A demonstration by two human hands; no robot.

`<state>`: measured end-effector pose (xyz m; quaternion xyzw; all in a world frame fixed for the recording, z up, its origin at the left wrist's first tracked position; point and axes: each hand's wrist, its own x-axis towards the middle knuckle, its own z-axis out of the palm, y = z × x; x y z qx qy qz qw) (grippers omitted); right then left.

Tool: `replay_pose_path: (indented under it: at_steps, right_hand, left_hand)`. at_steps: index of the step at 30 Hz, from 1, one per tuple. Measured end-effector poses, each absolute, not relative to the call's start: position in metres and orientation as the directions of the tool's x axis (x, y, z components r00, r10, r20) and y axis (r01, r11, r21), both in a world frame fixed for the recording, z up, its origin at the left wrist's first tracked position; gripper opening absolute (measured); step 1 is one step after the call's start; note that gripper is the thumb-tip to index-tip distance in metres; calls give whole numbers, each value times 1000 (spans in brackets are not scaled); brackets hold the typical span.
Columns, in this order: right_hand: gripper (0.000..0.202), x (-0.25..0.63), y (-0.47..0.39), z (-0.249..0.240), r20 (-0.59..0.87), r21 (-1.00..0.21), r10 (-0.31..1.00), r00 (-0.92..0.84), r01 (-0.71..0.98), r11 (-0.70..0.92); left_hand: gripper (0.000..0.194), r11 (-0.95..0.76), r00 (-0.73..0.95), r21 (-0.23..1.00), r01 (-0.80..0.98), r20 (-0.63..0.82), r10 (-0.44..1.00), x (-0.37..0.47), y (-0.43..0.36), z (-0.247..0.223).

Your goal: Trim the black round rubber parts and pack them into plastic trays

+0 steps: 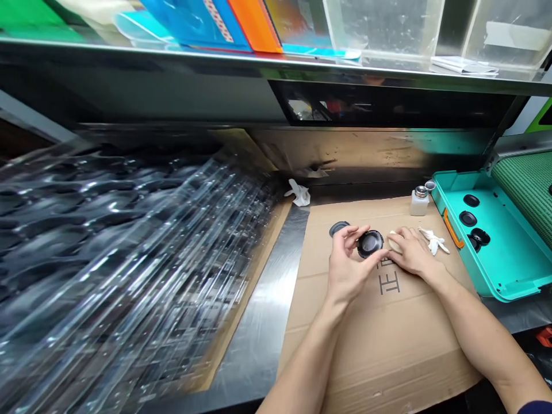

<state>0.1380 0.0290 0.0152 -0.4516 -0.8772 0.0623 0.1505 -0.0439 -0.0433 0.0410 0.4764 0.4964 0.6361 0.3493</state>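
Between the thumb and fingers of my left hand [350, 261] is a round black plastic cap [370, 244], tilted with its dished face toward me. Just behind that hand, another dark round disc [338, 228] lies on the cardboard sheet [379, 345]. My right hand [409, 250] rests low over the cardboard, its fingers closed around a small pale wad [394, 241] that looks like cloth. Right of it lies a crumpled white cloth [433, 240]. A small white bottle with a metal top [420, 201] stands behind my right hand.
A turquoise bin [509, 282] with several black caps [479, 236] stands at the right, beside a green conveyor belt [526, 178]. Stacked clear plastic trays [172, 259] fill the left side. Another white scrap [298, 192] lies near the back. A shelf edge [241, 56] runs overhead.
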Motion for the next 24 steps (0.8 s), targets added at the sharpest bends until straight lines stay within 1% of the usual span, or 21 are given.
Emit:
replay_pose_path:
  at_steps: [2, 3, 5, 7, 14, 15, 16, 18, 19, 21, 22, 24]
  right_hand:
    - [32, 139, 32, 9, 227, -265, 811, -540, 767, 585]
    - [32, 140, 34, 8, 237, -275, 810, -537, 762, 586]
    - [33, 142, 37, 6, 247, -284, 808, -535, 758, 588]
    - [35, 144, 39, 6, 247, -287, 808, -535, 756, 588]
    - [35, 146, 44, 5, 252, -299, 799, -545, 742, 600]
    - [35, 146, 44, 5, 253, -297, 800, -544, 743, 599]
    - [35, 146, 45, 4, 253, -298, 802, -542, 745, 597]
    - [35, 146, 46, 3, 248, -310, 805, -539, 743, 594]
    - [36, 146, 46, 3, 245, -319, 806, -539, 740, 592]
    - [36, 145, 46, 2, 236, -335, 811, -535, 739, 585]
    - [37, 144, 46, 1, 231, -339, 817, -529, 743, 577]
    - [37, 143, 44, 1, 215, -342, 829, -516, 755, 559]
  left_hand:
    - [75, -392, -289, 849, 355, 498, 818, -44, -58, 45]
    - [77, -419, -255, 780, 464, 571, 781, -44, -65, 47]
    - [79, -432, -211, 690, 581, 640, 739, -45, -76, 50]
    - [81, -416, -205, 658, 627, 655, 727, -47, -83, 52]
    - [76, -367, -252, 671, 644, 639, 727, -53, -92, 50]
    - [71, -358, -248, 667, 654, 636, 731, -55, -92, 50]
    - [61, -344, -232, 666, 662, 618, 751, -58, -92, 49]
    - [29, -264, -190, 683, 681, 513, 837, -67, -91, 43]
    - [27, -203, -170, 683, 702, 437, 883, -73, -89, 39]
    - [42, -91, -142, 630, 772, 309, 941, -89, -86, 24]
    - [45, -59, -133, 575, 816, 286, 949, -97, -84, 15]
    - [43, -57, -102, 455, 889, 317, 943, -113, -82, -2]
